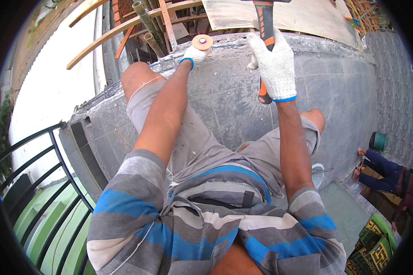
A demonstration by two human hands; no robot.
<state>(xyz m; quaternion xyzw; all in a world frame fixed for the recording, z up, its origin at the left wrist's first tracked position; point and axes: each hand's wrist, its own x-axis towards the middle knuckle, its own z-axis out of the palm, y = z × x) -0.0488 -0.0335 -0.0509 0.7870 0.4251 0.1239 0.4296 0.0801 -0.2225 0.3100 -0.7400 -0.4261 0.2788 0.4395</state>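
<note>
My left hand (196, 54), in a white knit glove with a blue cuff, is closed beneath the round orange guard of a chisel (203, 42). The chisel's metal striking end points up toward me, and its blade is hidden below. In my right hand (277, 68), gloved the same way, is a hammer (265, 23) with a black and orange handle. Its dark head is partly cut off by the top of the picture. The chisel is at the broken concrete edge (229, 42) of a grey tiled surface (215, 98), and the hammer is held up to its right.
Wooden beams (124, 28) and bamboo poles (144, 18) lie beyond the edge, beside a pale board (280, 18). A black metal railing (59, 153) stands at left. Another person (385, 176) is at lower right, near a dark green bucket (377, 141). A whitish bucket (317, 174) stands behind my right leg.
</note>
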